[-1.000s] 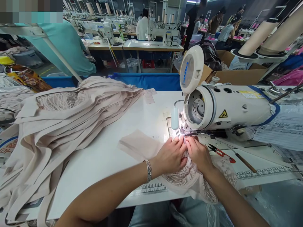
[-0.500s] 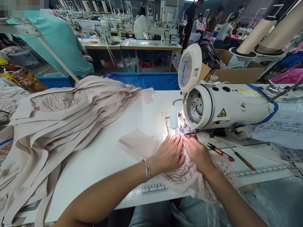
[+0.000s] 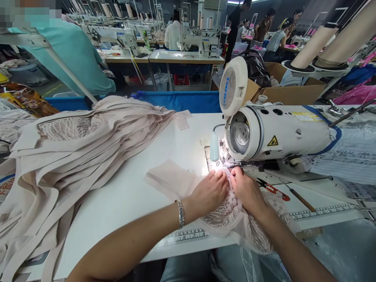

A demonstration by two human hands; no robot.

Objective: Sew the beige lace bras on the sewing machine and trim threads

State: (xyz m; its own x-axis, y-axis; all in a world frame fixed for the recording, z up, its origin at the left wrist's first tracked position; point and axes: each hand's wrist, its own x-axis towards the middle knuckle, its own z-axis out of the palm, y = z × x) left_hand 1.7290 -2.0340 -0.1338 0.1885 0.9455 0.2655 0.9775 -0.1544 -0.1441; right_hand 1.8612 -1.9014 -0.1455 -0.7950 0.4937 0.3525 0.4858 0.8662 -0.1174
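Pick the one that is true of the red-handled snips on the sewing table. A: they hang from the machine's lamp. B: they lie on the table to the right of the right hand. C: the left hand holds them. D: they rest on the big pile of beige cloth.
B: the red-handled snips lie flat on the table, just right of the right hand, which presses the lace cloth.

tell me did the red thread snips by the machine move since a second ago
No. The red thread snips lie at the same spot on the table, just right of the right hand and below the sewing machine; their slight shift matches the whole view's.
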